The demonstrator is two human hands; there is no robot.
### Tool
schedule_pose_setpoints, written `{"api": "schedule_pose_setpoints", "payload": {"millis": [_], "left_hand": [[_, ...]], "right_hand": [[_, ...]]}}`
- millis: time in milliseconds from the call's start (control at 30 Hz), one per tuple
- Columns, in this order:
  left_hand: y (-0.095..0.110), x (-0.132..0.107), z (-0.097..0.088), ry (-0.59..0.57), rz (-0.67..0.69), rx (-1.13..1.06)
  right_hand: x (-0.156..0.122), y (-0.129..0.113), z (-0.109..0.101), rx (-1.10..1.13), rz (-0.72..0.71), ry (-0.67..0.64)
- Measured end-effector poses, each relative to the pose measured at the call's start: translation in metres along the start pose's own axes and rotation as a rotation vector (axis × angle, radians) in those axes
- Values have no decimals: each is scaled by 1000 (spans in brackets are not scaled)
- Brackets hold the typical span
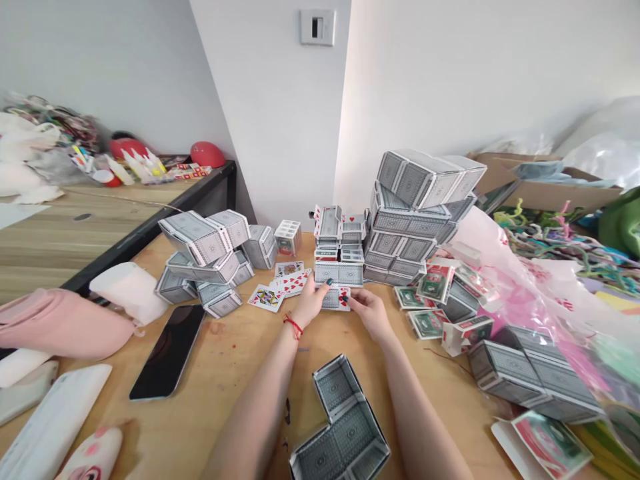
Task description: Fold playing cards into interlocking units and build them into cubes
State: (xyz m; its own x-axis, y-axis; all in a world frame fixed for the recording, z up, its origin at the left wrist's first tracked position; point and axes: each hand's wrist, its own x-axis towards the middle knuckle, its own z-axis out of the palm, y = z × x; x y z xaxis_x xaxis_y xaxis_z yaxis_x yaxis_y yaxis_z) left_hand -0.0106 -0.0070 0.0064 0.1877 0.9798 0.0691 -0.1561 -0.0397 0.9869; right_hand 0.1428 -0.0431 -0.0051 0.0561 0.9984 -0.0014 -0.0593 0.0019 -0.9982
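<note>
My left hand (307,303), with a red cord bracelet at its wrist, has its thumb and fingers closed on the left end of some playing cards (330,301). From the other side, my right hand (371,312) pinches their right edge, where red hearts show. Directly behind stands a low stack of folded-card blocks (339,272) with grey patterned backs. Loose playing cards (267,298) lie face up left of my left hand. Between my forearms rests an L-shaped block of folded cards (345,427).
A tall pile of card blocks (405,220) rises at right, a smaller one (203,267) at left. Green card boxes (429,324) lie right of my hand. A black phone (167,353) lies at left. Plastic bags (540,300) and yarn (550,230) crowd the right side.
</note>
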Motion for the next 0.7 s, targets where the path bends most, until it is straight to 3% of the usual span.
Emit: {"api": "schedule_pose_setpoints", "payload": {"millis": [267, 400, 567, 700], "left_hand": [[11, -3, -1, -177, 8, -22], [9, -2, 0, -138, 15, -15], [6, 0, -2, -89, 1, -100], [8, 1, -5, -118, -34, -171]], "right_hand": [[0, 2, 4, -178, -15, 123], [0, 1, 5, -196, -13, 152], [-1, -4, 2, 80, 10, 19], [-2, -8, 2, 286, 99, -98]]}}
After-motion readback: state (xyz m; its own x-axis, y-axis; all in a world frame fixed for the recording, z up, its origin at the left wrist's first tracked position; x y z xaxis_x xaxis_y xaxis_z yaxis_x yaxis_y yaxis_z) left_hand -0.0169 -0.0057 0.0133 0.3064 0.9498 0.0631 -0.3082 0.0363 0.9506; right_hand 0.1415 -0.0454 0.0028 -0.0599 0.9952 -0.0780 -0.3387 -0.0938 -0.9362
